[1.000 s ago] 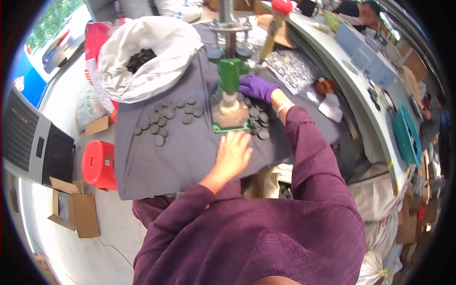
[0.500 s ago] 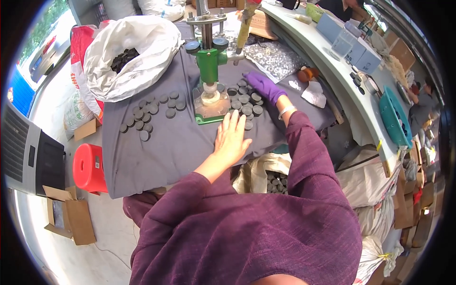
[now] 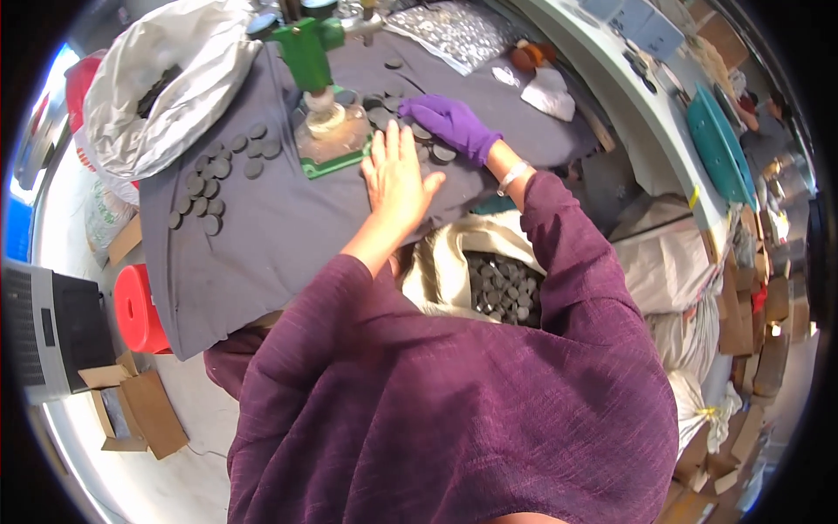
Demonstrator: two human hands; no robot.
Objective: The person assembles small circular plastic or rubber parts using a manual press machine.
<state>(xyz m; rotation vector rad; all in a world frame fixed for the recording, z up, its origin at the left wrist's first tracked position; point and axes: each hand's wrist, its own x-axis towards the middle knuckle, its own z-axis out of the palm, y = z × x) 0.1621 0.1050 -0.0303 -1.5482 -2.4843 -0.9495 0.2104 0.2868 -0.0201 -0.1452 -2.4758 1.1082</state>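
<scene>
My bare left hand [image 3: 396, 179] lies flat on the grey cloth, its fingers stretched along the near left side of a cluster of round black discs [image 3: 379, 117]. Across from it, my right hand [image 3: 449, 127] in a purple glove rests over the cluster's right side, fingers extended and touching discs. Both hands partly cover the pile. Just left of them stands a green hand press [image 3: 304, 57] with a pale round tip over its base plate [image 3: 335, 164]. Below the table edge, an open cream sack [image 3: 436, 266] holds many similar discs [image 3: 504, 288].
More loose discs [image 3: 209, 185] lie left of the press. A white sack [image 3: 196, 96] stands at the far left, and a red stool [image 3: 135, 307] is beside the table. A clear bag of small parts [image 3: 458, 33] lies at the back. A teal basket [image 3: 720, 144] sits on the right-hand bench.
My right hand has come nearer to my left, and the discs are bunched more tightly between them. One disc stays behind, farther back. The view has tilted, showing more of the cream sack.
</scene>
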